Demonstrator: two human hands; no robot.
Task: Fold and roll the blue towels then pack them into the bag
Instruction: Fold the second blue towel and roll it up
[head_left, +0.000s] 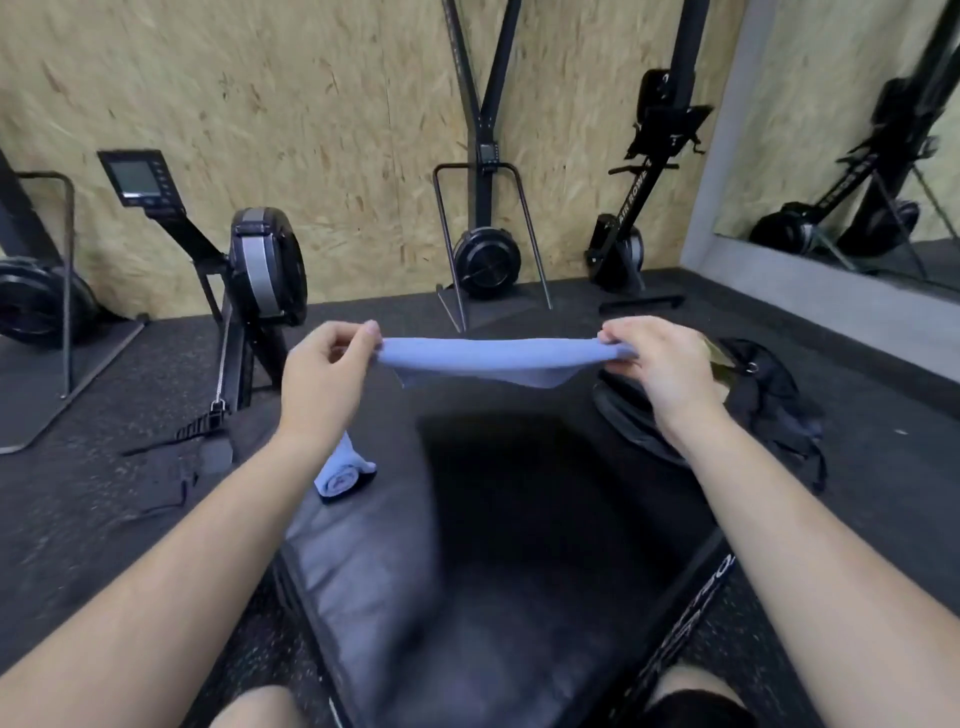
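- blue towel (483, 358) is up in the air, stretched between both hands above the far end of the black padded bench (467, 597); looks folded into a band; middle sags a little
- judged soft, light, limp; no break or slip risk; droops wherever unsupported, so take it by the end corners, as now, and keep it taut; likely needs the flat pad to roll tight
- left hand (327, 374) pinches the left end, thumb and fingers curled on it; right hand (654, 364) pinches the right end likewise
- rolled towel (340, 475) lies at the bench's left edge, below the left wrist; may loosen if knocked
- bag (753, 395), black, on the floor just right of the bench; opening hard to tell
- rowing machines (265, 260) stand along the wall beyond
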